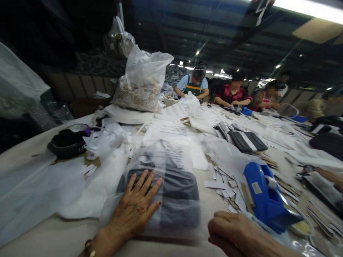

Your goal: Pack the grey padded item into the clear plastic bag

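Observation:
A dark grey padded item in a translucent plastic bag (179,192) lies on the table in front of me. My left hand (136,203) rests flat on the bag's left part, fingers spread. Just right of the bag, my right hand (227,226) is closed, with its fingers curled; what it may hold is hidden. A blue tape dispenser (257,189) stands beyond my right hand. Printed white bags (168,132) are stacked behind the bagged item.
Paper strips (225,185) lie between bag and dispenser. Black straps (66,142) and white wrapping are at the left, a full plastic sack (142,82) behind. Grey pads (248,141) lie right. Several people sit along the table; another person's hand (331,176) is at the right edge.

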Tool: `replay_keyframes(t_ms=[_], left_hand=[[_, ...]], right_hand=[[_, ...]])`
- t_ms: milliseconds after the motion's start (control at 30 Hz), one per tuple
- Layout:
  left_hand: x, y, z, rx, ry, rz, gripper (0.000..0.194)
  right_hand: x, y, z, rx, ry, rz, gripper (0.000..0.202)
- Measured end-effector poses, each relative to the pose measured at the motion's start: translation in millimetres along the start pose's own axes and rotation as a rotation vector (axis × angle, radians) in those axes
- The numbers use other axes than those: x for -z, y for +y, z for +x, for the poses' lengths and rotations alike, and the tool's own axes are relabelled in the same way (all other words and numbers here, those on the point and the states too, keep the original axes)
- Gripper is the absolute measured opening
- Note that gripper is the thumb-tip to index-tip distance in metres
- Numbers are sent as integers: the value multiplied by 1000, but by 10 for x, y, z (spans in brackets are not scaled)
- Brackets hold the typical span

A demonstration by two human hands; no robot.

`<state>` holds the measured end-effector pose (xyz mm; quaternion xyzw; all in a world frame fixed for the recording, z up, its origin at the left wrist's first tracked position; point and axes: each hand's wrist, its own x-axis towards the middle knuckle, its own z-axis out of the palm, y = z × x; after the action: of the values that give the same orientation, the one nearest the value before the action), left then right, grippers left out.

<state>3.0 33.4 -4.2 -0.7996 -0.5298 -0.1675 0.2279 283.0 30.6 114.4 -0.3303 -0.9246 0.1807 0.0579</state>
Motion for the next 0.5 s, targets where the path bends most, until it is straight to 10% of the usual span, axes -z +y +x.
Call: replay_keyframes(t_ms=[200,500], left_hand=[[-34,37,-27,96,-1,-133,53],[-70,40,-22,113,-6,-146,55]], right_hand=[[-158,181,788,-48,-255,-229,14],[-178,490,868,-573,2,-203,37]])
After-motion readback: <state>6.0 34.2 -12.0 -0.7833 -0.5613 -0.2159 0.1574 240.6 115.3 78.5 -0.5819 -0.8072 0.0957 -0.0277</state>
